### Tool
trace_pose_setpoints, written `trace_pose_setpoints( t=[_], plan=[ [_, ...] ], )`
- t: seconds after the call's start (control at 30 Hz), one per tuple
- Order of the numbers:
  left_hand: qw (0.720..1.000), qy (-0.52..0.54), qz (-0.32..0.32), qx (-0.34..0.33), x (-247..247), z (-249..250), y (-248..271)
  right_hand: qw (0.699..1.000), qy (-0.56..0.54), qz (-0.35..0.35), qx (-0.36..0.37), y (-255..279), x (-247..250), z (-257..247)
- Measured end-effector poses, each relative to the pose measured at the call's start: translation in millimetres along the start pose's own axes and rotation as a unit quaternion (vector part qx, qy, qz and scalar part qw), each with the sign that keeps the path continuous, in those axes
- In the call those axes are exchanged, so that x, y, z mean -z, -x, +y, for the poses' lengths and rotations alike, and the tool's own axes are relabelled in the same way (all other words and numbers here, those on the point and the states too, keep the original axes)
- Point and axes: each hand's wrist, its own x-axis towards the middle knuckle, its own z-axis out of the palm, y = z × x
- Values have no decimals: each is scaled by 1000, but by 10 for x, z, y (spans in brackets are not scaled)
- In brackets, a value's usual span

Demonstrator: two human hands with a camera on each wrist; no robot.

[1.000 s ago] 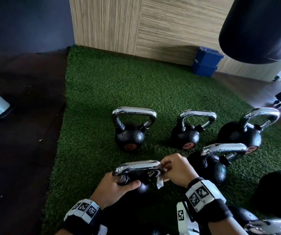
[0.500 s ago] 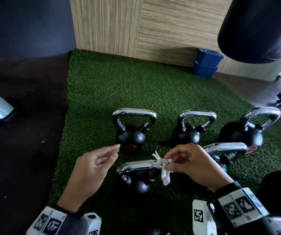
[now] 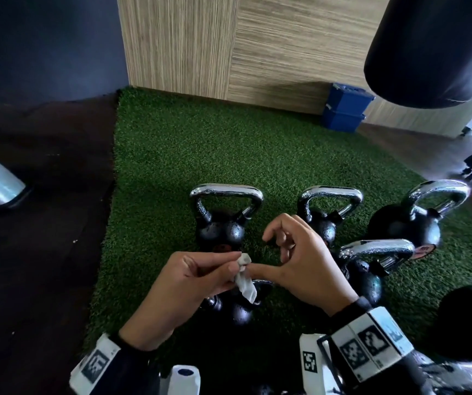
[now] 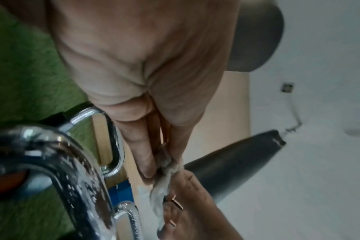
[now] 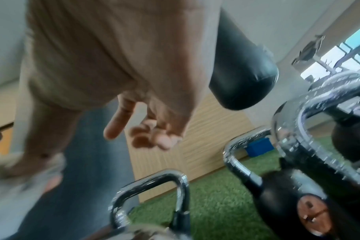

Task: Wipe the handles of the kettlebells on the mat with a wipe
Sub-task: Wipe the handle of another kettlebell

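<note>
Hands meet above the nearest kettlebell [image 3: 237,305] on the green mat [image 3: 186,155]. Left hand [image 3: 189,280] pinches the crumpled wipe [image 3: 244,276]; right hand [image 3: 300,258] hangs loosely curled, holding nothing. Best next: spread the wipe flat, then wrap it round the chrome handle.

Black sleeves [image 3: 132,374], white wrist blocks [image 3: 371,343] (black square-code markers), hands bare.
</note>
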Motion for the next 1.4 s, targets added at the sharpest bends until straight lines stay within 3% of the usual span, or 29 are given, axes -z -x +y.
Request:
trace_pose_setpoints(
  t=[0.07,0.1,0.17,0.23,0.33,0.4,0.47,0.57,0.73,0.8,0.87,0.93,1.07,1.27,1.4],
  plan=[
    [992,-117,15,-53,59,-2,11,998,-14,-51,-38,-3,75,232],
    [974,-203,33,-91,85,-10,21,995,-1,-75,-58,-1,108,379],
    [928,-327,53,-172,85,-60,23,984,62,-129,-104,17,112,699],
    [877,-421,34,-229,32,-154,-14,960,90,-207,-164,67,10,944],
    [807,-524,30,-270,-87,-288,-69,932,31,-288,-219,172,-259,1125],
    [793,-540,48,-277,-98,-311,-65,923,-20,-296,-245,226,-424,1134],
    [797,-535,79,-270,-25,-310,-9,923,-52,-289,-248,273,-574,1134],
    [816,-502,132,-256,175,-309,94,941,-41,-220,-253,326,-732,1170],
    [805,-505,91,-296,213,-404,189,946,-42,-184,-263,376,-776,1216],
    [846,-433,131,-283,301,-523,217,948,-56,-179,-255,373,-782,1207],
    [903,-318,185,-224,409,-651,247,951,-67,-175,-245,371,-793,1212],
    [932,-251,196,-175,450,-757,277,952,-66,-173,-245,365,-788,1220],
    [945,-203,202,-159,468,-946,301,948,-72,-175,-254,362,-764,1244],
    [953,-151,260,-29,456,-1276,303,947,-75,-175,-260,358,-799,1245],
    [946,-153,283,-36,444,-1383,289,950,-67,-168,-255,398,-792,1269]
  ],
)
